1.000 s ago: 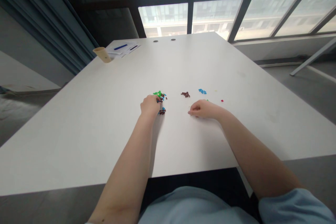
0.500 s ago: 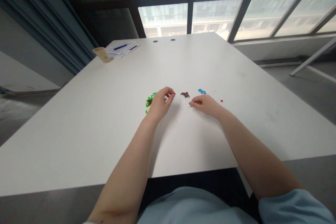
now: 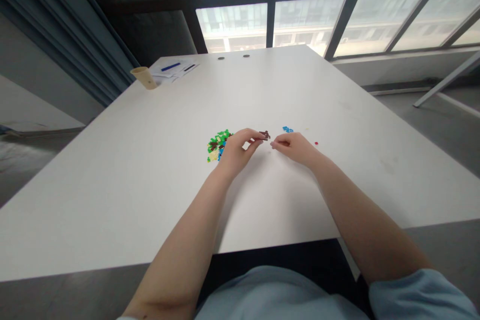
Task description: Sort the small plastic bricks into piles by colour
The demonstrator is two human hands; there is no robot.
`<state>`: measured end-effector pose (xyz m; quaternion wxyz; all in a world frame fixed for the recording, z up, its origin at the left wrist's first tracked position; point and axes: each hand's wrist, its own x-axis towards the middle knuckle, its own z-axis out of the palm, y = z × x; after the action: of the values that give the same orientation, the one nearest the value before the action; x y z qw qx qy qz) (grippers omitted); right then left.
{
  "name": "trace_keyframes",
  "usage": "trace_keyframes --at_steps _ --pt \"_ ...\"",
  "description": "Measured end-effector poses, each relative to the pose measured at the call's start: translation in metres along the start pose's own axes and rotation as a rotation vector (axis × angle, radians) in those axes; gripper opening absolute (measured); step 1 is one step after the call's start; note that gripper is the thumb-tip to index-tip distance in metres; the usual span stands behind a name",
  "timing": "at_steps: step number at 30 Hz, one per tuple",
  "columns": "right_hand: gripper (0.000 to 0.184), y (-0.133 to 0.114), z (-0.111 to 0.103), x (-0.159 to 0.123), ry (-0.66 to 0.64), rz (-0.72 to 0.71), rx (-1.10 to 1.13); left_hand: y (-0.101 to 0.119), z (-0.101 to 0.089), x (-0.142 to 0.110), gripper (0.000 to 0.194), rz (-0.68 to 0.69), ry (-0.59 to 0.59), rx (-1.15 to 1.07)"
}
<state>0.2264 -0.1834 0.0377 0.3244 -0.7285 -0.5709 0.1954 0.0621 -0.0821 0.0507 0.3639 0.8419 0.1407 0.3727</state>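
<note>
My left hand (image 3: 240,150) is in a pinch, its fingertips at the near edge of a small pile of brown toy bricks (image 3: 266,133). A tiny brown brick seems to be between thumb and forefinger, partly covered by them. Just to the right, my right hand (image 3: 294,146) hovers low over the table with thumb and fingers pressed together. What it pinches, if anything, is too small to name. Left of my left hand lies a mixed heap of green, brown, yellow and blue toy bricks (image 3: 217,141), partly hidden by that hand.
Blue bricks (image 3: 287,129) lie beyond my right hand, and a single red brick (image 3: 316,143) sits to its right. At the far left of the white table (image 3: 150,200) are a tan cup (image 3: 144,78), papers (image 3: 178,74) and a blue pen (image 3: 171,67).
My left hand has moved right from beside the mixed heap to the brown pile, uncovering more of the heap. My right hand has barely shifted and stays pinched.
</note>
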Motion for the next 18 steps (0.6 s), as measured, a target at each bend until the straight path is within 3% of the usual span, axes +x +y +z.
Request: trace_keyframes --at_steps 9,18 --pt "0.03 -0.001 0.001 -0.001 0.023 -0.023 0.002 -0.002 0.0 0.0 0.008 -0.006 -0.002 0.072" --pt "0.014 -0.015 0.0 -0.004 0.236 -0.392 0.126 -0.003 0.004 -0.001 0.009 -0.071 -0.067 0.084"
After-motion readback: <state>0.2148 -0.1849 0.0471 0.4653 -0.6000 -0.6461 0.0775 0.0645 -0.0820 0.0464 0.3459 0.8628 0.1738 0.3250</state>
